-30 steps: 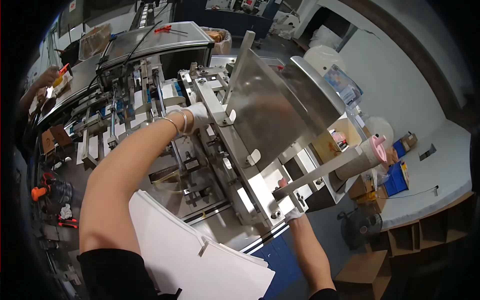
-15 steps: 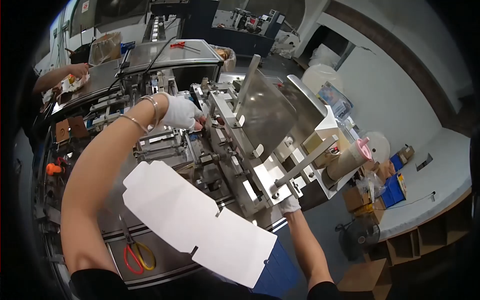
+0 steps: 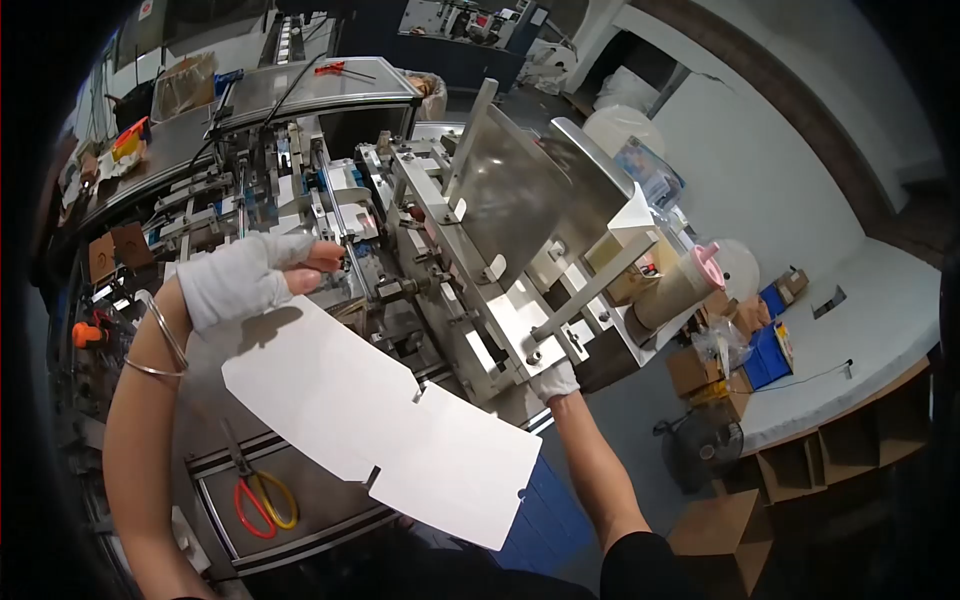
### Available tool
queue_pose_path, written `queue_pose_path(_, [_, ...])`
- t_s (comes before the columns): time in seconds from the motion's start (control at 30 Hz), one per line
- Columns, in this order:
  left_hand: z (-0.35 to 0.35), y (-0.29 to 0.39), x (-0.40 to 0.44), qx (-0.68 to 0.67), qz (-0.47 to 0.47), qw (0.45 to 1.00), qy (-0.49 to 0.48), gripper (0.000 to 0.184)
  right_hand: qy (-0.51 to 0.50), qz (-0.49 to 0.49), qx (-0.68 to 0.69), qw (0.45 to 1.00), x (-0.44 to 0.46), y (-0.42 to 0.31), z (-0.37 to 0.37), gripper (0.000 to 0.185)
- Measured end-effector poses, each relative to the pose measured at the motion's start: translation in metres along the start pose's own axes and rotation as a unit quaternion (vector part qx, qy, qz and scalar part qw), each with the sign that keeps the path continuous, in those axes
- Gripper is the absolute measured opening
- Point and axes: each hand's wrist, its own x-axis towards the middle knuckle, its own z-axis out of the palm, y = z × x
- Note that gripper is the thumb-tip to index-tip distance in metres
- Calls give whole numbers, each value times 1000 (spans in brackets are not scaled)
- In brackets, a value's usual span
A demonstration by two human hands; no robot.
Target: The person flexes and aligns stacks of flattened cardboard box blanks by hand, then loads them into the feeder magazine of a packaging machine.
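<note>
My left hand [image 3: 245, 280], in a white glove with bare fingertips, is over the upper left end of a white die-cut card sheet [image 3: 370, 410]. Its fingers are stretched out to the right, with nothing visible in them, and it casts a shadow on the card. My right hand [image 3: 556, 381], gloved too, is at the lower corner of a metal frame [image 3: 510, 330], its fingers hidden beneath it. Upright metal plates [image 3: 520, 195] stand on this frame. Red-and-yellow-handled scissors [image 3: 265, 503] lie left of the card.
Machine rods and clamps [image 3: 330, 200] fill the left and centre. A roll with a pink end [image 3: 680, 290] is right of the frame. Further right are a blue bin [image 3: 768, 355], a fan [image 3: 703, 447] and cardboard boxes [image 3: 725, 540]. An orange-topped object [image 3: 88, 335] is far left.
My left hand has moved from the machine back left to the card. My right hand stays at the frame's corner. The co-worker's hand at the far left has gone from view.
</note>
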Motion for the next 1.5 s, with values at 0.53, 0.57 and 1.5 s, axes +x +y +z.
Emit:
queue_pose_path(0.53, [-13, -19, 108, 430, -119, 893, -57, 40, 34, 36, -46, 998, -12, -11, 22, 23])
queue_pose_path(0.57, [-15, -32, 126, 486, -79, 864, -104, 45, 57, 40, -40, 997, -12, -13, 27, 21])
queue_pose_path(1.5, [39, -153, 281, 710, 156, 683, -64, 26, 55, 131, -27, 989, -37, -50, 33, 30])
